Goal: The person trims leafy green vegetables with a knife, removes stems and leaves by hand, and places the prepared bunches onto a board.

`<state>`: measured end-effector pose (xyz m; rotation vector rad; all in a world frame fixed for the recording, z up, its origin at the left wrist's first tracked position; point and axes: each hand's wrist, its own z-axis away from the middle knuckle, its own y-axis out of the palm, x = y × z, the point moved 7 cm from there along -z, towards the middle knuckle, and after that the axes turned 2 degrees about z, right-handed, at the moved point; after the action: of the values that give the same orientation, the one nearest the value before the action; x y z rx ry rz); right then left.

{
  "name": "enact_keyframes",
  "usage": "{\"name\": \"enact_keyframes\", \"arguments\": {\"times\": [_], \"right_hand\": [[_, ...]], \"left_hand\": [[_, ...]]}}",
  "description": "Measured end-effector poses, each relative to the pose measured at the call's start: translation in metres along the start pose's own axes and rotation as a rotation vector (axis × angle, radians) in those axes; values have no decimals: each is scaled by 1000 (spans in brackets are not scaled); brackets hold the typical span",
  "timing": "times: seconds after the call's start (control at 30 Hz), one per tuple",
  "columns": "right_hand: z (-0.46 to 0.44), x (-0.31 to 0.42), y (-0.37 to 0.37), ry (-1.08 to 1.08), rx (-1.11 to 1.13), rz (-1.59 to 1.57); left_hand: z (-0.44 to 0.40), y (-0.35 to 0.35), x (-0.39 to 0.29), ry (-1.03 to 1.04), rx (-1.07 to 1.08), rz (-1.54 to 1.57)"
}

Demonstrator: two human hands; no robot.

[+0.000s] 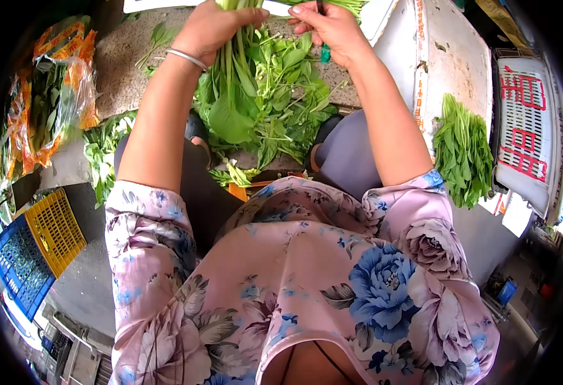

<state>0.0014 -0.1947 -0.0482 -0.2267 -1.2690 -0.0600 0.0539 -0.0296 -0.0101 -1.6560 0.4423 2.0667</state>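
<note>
My left hand [214, 29] is closed round the stems of a bunch of leafy greens [233, 96], whose broad leaves hang down toward me. To its right, my right hand [329, 32] is closed on a slim thing, dark where it sticks out above the fingers. A small green piece [325, 52] shows just below that hand; I cannot make out its kind. Under both hands lies a pile of loose leaves [288, 109], spread between my feet.
An orange-printed plastic bag [69, 77] of greens lies at left, above yellow [55, 221] and blue crates [21, 266]. On the right, another bunch of greens [462, 154] rests against a white foam box [454, 64], beside a white crate [522, 128] with red marks.
</note>
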Motion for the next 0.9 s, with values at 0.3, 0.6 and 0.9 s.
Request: {"name": "enact_keyframes", "arguments": {"times": [0.3, 0.6, 0.9], "right_hand": [[9, 12, 41, -89, 118, -37], [-14, -13, 17, 184, -18, 910], [-3, 34, -2, -209, -205, 180]], "left_hand": [[10, -8, -5, 150, 102, 3], [2, -50, -2, 203, -115, 8], [21, -8, -10, 367, 202, -205]]}}
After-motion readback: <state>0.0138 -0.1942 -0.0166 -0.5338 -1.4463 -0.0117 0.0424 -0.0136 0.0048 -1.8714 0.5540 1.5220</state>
